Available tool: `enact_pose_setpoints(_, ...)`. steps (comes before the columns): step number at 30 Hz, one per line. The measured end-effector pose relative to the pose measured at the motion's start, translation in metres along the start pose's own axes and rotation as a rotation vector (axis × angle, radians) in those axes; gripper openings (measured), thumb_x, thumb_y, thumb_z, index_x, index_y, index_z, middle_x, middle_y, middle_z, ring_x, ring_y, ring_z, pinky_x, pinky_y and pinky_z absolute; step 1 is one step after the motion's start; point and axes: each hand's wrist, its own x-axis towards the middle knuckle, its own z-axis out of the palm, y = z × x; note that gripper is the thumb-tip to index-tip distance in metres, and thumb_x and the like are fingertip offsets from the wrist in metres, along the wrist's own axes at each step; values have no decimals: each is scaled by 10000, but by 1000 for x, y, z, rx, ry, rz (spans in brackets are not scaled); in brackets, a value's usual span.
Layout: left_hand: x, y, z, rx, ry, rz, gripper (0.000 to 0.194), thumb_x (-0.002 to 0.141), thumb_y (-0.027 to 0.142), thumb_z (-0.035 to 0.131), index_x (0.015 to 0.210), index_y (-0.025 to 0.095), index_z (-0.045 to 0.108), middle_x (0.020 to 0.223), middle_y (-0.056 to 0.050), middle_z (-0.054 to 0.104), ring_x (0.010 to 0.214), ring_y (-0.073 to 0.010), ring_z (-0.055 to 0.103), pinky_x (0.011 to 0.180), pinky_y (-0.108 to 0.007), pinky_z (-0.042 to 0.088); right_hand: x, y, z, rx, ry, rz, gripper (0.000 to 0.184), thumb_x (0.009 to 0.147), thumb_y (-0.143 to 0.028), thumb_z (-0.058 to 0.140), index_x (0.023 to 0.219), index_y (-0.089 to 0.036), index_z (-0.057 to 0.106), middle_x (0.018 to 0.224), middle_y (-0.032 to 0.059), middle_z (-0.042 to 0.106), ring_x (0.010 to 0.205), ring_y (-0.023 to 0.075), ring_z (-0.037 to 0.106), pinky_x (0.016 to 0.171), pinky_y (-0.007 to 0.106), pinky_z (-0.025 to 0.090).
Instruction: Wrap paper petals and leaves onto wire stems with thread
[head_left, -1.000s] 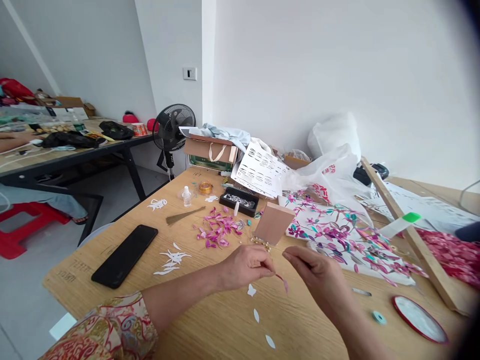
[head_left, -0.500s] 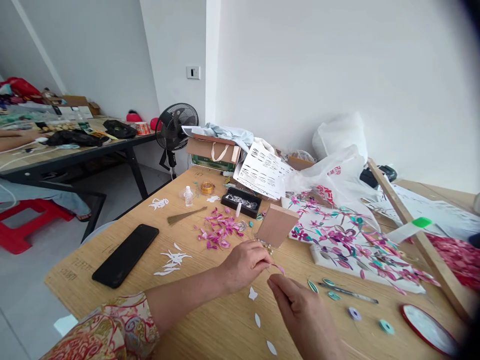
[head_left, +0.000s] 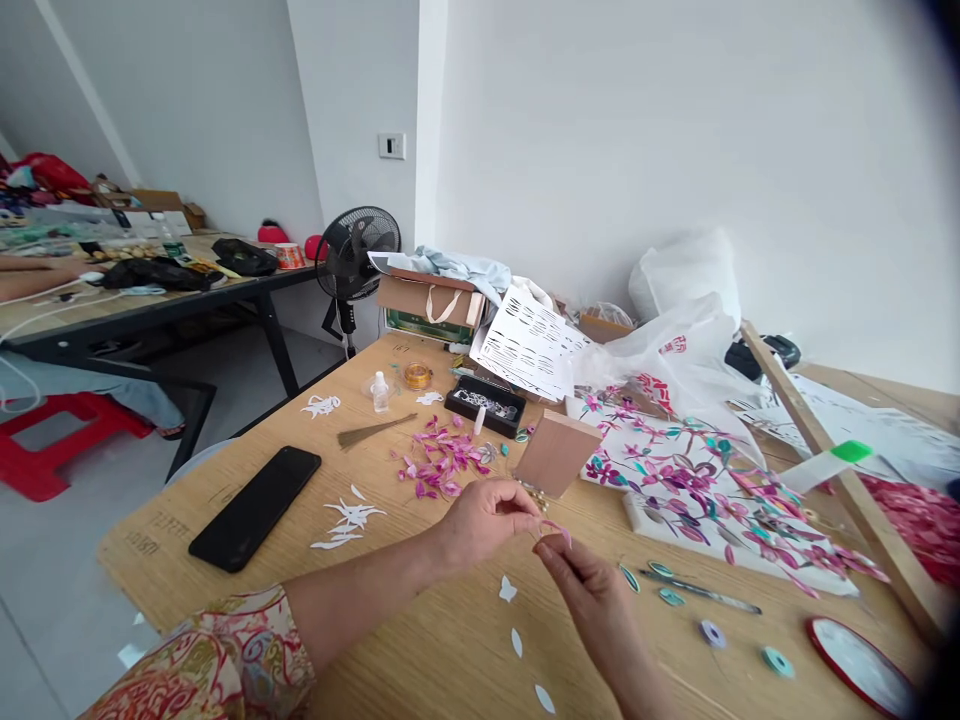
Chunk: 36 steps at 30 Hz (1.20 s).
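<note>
A narrow, curved pink petal [head_left: 556,529] is pinched at the fingertips of my left hand [head_left: 487,522] above the table. Just below and right of it, my right hand [head_left: 596,595] is closed, thumb against index finger. Whatever lies between those right fingertips is too small to make out. Under the hands lie white petal-shaped cut-outs [head_left: 517,643]. Beyond my left hand is a pile of loose pink petals [head_left: 439,455]. A wooden block [head_left: 556,452] stands tilted behind the fingers, with small beads at its foot.
To the left lie a black phone [head_left: 255,508] and white cut-outs [head_left: 349,520]. Finished-looking pink flower sprays [head_left: 705,485] cover white padding at right. Nearby are a pen [head_left: 712,592], thread bobbins [head_left: 778,661], a red-rimmed round dish [head_left: 862,665], a black tray [head_left: 485,405] and a small bottle [head_left: 380,392].
My right hand has shifted slightly up and its wrist has turned. The pink petal now arches higher between the fingertips. The view has moved slightly; other things lie as before.
</note>
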Motion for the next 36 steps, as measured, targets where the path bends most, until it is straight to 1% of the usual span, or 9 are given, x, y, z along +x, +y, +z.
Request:
enact_pose_setpoints(4,3,-5,0,286,19,147,65,701,113,548,659,139,591,675,-2,567,668,-108,513,629,-201,386,-20,-19,10,-231,26,-75,347,828,-400,336,631,-193,534,456,-37,444,422,97,406,431,181,291)
enact_pose_setpoints(10,-1,-4,3,523,-221,442,127,769,162,496,705,153,605,702,-31,574,730,-133,512,697,-233,377,-9,-40,-36,-405,57,-140,308,821,-379,362,673,-221,580,545,2,557,467,115,458,458,200,302)
enact_pose_setpoints(14,-3,2,3,169,-213,211,85,726,201,559,686,148,613,685,-19,557,688,-122,517,655,-221,388,15,-27,-51,-157,-7,-45,297,770,-425,435,634,-202,576,565,-8,529,540,124,454,511,204,338)
enact_pose_setpoints(19,-5,9,-1,-247,-71,-35,110,637,226,647,640,131,591,781,-16,525,751,-111,495,705,-220,381,18,-2,-21,276,-73,104,348,716,-502,486,597,-178,535,493,-49,344,473,87,303,436,198,257)
enact_pose_setpoints(26,-5,8,2,-626,-141,-210,237,625,309,660,674,111,538,754,-44,588,608,-98,534,669,-272,408,8,-4,3,558,-154,250,364,660,-529,550,635,-166,562,465,-78,237,427,55,176,398,185,140)
enact_pose_setpoints(28,-3,5,3,-640,-123,-201,246,635,316,654,699,106,543,685,-43,597,628,-113,550,657,-262,406,8,-2,0,507,-139,262,362,671,-523,533,622,-168,580,428,-79,251,403,58,198,389,188,159)
enact_pose_setpoints(30,-1,3,2,-603,-64,-186,246,636,312,654,700,96,554,652,-41,600,639,-113,553,668,-257,408,8,2,-8,349,-78,210,331,663,-496,543,620,-175,613,474,-39,427,395,64,275,394,200,229)
enact_pose_setpoints(32,1,2,0,-541,22,-175,242,627,307,660,685,95,558,653,-36,605,632,-108,554,673,-256,414,6,6,-19,126,35,154,275,642,-450,571,710,-196,653,729,23,599,389,61,346,424,227,307)
enact_pose_setpoints(36,4,3,-2,-442,117,-172,249,614,323,663,661,107,550,672,-28,618,638,-111,568,662,-250,426,3,-2,-35,-126,247,106,323,610,-399,595,880,-227,639,1067,73,574,366,53,383,432,263,355)
